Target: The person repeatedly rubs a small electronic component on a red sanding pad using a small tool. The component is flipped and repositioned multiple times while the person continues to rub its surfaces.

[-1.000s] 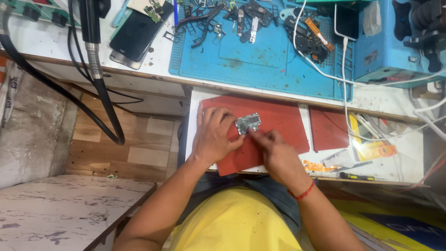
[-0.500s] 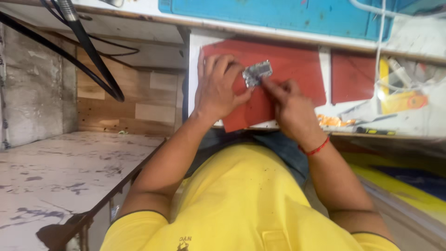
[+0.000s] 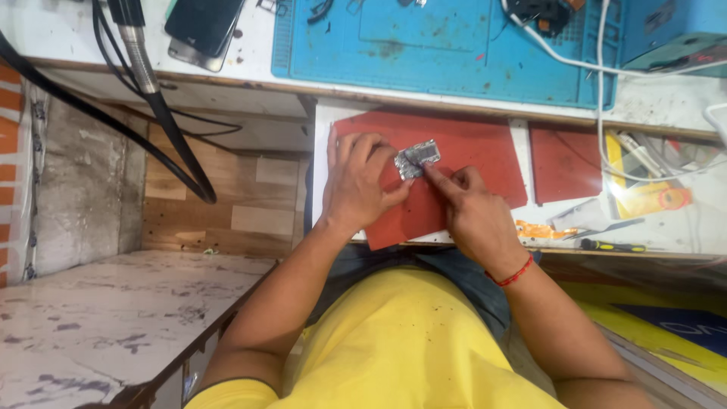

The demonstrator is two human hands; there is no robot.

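Observation:
A small silvery metal part [image 3: 418, 158], like a phone board shield, lies on a red mat [image 3: 485, 151] on a pull-out shelf. My left hand [image 3: 362, 182] rests flat on the mat and pins the part's left edge with its fingers. My right hand [image 3: 471, 208], with a red thread at the wrist, presses a fingertip against the part's lower right side. Whether a tool is in that hand I cannot tell.
A blue work mat [image 3: 454, 53] with tools covers the bench above. A dark phone [image 3: 203, 29] lies at its left, beside black cables [image 3: 155, 98]. White cables [image 3: 606, 91], a second red mat [image 3: 564, 163], a yellow-handled screwdriver [image 3: 612, 245] and yellow packaging [image 3: 644, 195] sit at right. A marble slab [image 3: 106, 318] is lower left.
The view has tilted back up, so the bench, blue mat and phone show again. Both hands stay on the silvery part in much the same grip.

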